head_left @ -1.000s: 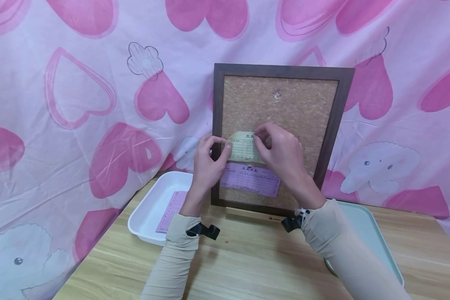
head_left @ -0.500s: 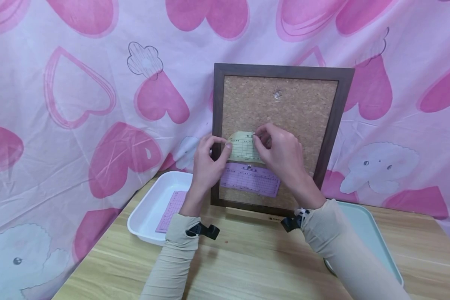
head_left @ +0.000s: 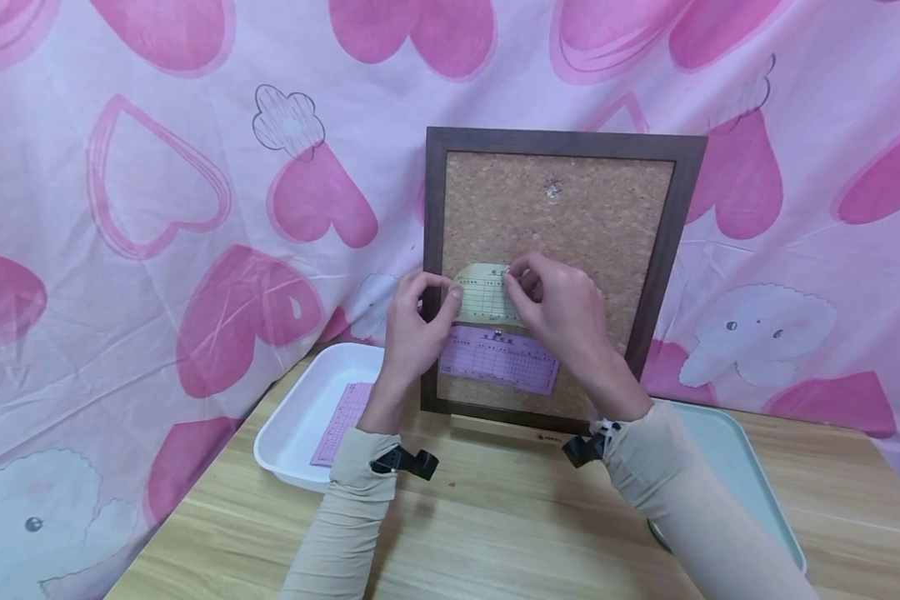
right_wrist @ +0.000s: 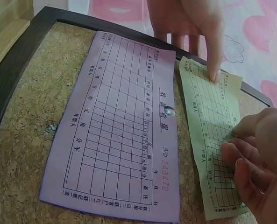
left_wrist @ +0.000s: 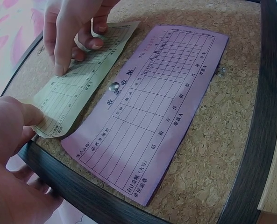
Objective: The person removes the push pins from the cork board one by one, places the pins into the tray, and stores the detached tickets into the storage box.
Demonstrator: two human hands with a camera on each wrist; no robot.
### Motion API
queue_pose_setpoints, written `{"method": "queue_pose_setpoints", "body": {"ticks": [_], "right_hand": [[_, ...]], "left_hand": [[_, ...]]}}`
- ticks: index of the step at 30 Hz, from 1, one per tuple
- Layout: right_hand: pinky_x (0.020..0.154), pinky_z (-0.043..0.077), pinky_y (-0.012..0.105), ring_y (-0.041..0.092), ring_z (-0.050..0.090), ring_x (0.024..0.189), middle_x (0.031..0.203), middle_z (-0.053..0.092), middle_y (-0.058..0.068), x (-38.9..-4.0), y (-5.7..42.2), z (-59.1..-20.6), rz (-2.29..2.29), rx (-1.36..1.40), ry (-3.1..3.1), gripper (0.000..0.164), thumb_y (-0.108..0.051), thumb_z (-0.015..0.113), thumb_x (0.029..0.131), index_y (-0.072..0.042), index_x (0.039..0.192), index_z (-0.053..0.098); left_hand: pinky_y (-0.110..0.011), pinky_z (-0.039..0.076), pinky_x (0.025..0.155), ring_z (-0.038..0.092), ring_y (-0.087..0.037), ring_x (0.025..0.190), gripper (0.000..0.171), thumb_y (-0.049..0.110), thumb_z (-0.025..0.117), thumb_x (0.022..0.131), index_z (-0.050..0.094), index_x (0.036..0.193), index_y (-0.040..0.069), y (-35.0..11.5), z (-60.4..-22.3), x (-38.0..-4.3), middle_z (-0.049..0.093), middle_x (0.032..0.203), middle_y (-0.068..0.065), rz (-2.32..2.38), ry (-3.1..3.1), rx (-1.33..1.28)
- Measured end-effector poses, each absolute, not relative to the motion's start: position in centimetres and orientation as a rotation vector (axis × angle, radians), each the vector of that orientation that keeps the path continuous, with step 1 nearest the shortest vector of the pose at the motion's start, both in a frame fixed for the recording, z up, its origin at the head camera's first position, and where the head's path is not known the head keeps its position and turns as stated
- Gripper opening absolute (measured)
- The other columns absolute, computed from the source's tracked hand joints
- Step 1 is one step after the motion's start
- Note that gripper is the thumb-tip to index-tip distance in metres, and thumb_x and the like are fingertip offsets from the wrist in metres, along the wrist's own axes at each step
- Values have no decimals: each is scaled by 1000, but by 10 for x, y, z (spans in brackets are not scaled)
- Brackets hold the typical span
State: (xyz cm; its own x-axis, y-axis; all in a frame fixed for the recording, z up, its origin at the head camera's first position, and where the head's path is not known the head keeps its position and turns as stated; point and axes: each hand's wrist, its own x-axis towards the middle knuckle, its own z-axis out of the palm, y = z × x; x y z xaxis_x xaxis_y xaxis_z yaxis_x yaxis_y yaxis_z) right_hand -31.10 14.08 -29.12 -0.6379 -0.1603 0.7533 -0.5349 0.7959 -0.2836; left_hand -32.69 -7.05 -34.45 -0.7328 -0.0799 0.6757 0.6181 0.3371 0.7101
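A pale yellow receipt slip [head_left: 487, 293] lies against the cork board [head_left: 558, 229], its upper left corner curving. With thumb and forefinger my left hand [head_left: 414, 329] pinches its left edge; in the left wrist view the other fingers [left_wrist: 40, 191] sit beyond the dark frame. My right hand [head_left: 566, 304] has its fingertips together at the slip's top middle, on a small shiny pushpin [head_left: 507, 269], mostly hidden by the fingers. Just below, a purple receipt slip [left_wrist: 147, 107] hangs from a silvery pushpin [left_wrist: 114, 87] through its top edge.
Another clear pushpin [head_left: 553, 190] sticks in the upper cork. At left stands a white tray [head_left: 273, 450] holding a pink slip [head_left: 341, 421]. A pale green tray [head_left: 750, 467] lies at right, partly behind the right sleeve. The board leans near a pink patterned cloth [head_left: 232, 50].
My right hand has sunk very slightly, and a bright glint shows at its fingertips. The left hand and both slips stay in place.
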Motion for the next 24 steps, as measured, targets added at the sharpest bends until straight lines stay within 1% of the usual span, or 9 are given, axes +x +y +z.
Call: {"method": "queue_pose_setpoints", "body": {"ticks": [6, 9, 13, 17, 21, 24], "right_hand": [[62, 51, 35, 15, 66, 68, 84, 77, 0, -308, 145, -294, 653, 510, -2249, 11, -25, 72, 103, -16, 103, 78], [64, 51, 33, 14, 64, 70, 83, 74, -1, -306, 150, -299, 683, 530, -2237, 10, -25, 73, 102, -16, 101, 77], [64, 52, 31, 12, 64, 69, 83, 73, -2, -301, 158, -305, 728, 547, -2207, 7, -22, 73, 100, -16, 98, 76], [63, 55, 29, 10, 66, 69, 85, 75, -2, -294, 167, -310, 752, 537, -2209, 5, -19, 72, 99, -15, 98, 75], [62, 55, 24, 11, 66, 69, 84, 74, -1, -288, 178, -316, 790, 532, -2204, 5, -18, 72, 99, -14, 97, 74], [62, 55, 19, 11, 67, 68, 84, 75, 0, -283, 187, -320, 824, 524, -2189, 6, -17, 73, 99, -12, 98, 74]], "left_hand": [[-47, 50, 110, 60, -24, 130, 17, 27, 75, 101, 76, 109, 11, -71, -344, -326, 64, 140, -8, -1464, -1983, -470], [-46, 52, 105, 61, -23, 127, 17, 27, 76, 100, 76, 109, 12, -71, -345, -326, 65, 139, -7, -1466, -1989, -464], [-47, 56, 100, 62, -23, 125, 18, 28, 76, 100, 75, 109, 13, -72, -344, -326, 64, 140, -6, -1480, -1994, -461], [-50, 58, 100, 65, -23, 126, 19, 29, 76, 100, 75, 109, 12, -73, -343, -325, 63, 141, -6, -1522, -1983, -451], [-50, 61, 97, 69, -23, 122, 18, 26, 76, 99, 75, 108, 10, -74, -341, -325, 65, 134, -8, -1563, -1953, -463], [-49, 60, 95, 69, -23, 119, 17, 24, 75, 99, 75, 107, 9, -74, -341, -327, 66, 128, -9, -1569, -1943, -479]]}}
